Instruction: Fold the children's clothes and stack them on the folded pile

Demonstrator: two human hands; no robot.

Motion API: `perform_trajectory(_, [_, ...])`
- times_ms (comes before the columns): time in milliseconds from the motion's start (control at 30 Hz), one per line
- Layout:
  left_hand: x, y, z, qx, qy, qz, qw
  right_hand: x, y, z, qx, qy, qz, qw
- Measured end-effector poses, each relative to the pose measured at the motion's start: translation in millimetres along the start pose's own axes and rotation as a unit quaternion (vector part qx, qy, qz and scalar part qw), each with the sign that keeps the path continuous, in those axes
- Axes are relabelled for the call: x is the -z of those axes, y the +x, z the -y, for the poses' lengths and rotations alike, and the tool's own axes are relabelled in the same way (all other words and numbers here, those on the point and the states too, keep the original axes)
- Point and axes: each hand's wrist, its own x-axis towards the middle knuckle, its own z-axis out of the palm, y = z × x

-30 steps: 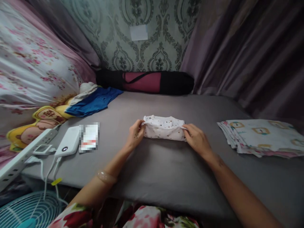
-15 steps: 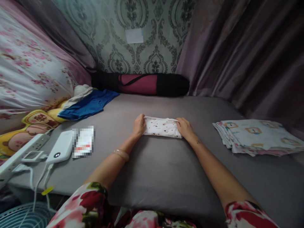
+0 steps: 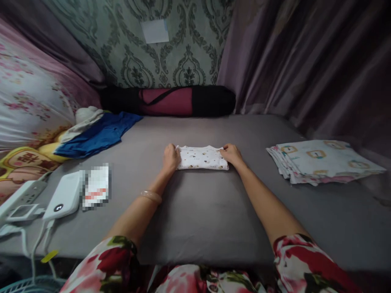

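A small white cloth [image 3: 201, 158] with tiny dark prints lies folded flat in the middle of the grey mattress [image 3: 195, 203]. My left hand [image 3: 170, 157] grips its left end with fingers curled around the edge. My right hand [image 3: 231, 154] holds the right end the same way, fingers closed on the fabric. Both arms are stretched forward, and a pale bangle sits on my left wrist.
A stack of folded printed cloths [image 3: 320, 160] lies to the right. A blue garment [image 3: 97, 136] and a white one lie at the left. A power bank [image 3: 62, 197], a power strip [image 3: 18, 197] and cables sit at the near left. A black and pink rolled bag [image 3: 171, 101] lines the wall.
The cloth has gone from a loose, raised bundle to a thinner flat fold pressed on the mattress, farther from me. Both hands moved forward with it.
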Motion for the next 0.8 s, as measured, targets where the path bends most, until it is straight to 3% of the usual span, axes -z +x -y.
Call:
perform_trajectory(200, [11.0, 7.2, 6.3, 0.047, -0.032, 0.012, 0.998, 7.2, -2.8, -1.5, -0.006, 0.025, 0.018, 1.000])
perform_trajectory(267, [20.0, 4.3, 3.8, 0.030, -0.015, -0.024, 0.999, 10.6, -9.9, 1.9, 0.013, 0.012, -0.025, 1.000])
perform_trajectory(367, [30.7, -9.4, -11.2, -0.090, 0.016, -0.036, 0.995, 10.8, -28.8, 18.3, 0.126, -0.038, -0.095, 0.987])
perform_trajectory(467, [29.7, -27.1, -31.8, -0.215, 0.057, 0.036, 0.974, 2.6, -52.6, 43.0, 0.290, -0.072, -0.043, 0.953])
perform_trajectory(533, [23.7, -35.6, -40.6, -0.238, 0.101, 0.063, 0.964, -5.2, -65.7, 55.8, 0.353, -0.092, -0.005, 0.931])
perform_trajectory(800, [5.3, -40.0, -28.5, -0.232, 0.168, 0.110, 0.952, -21.9, -75.3, 54.7, 0.322, -0.127, 0.051, 0.937])
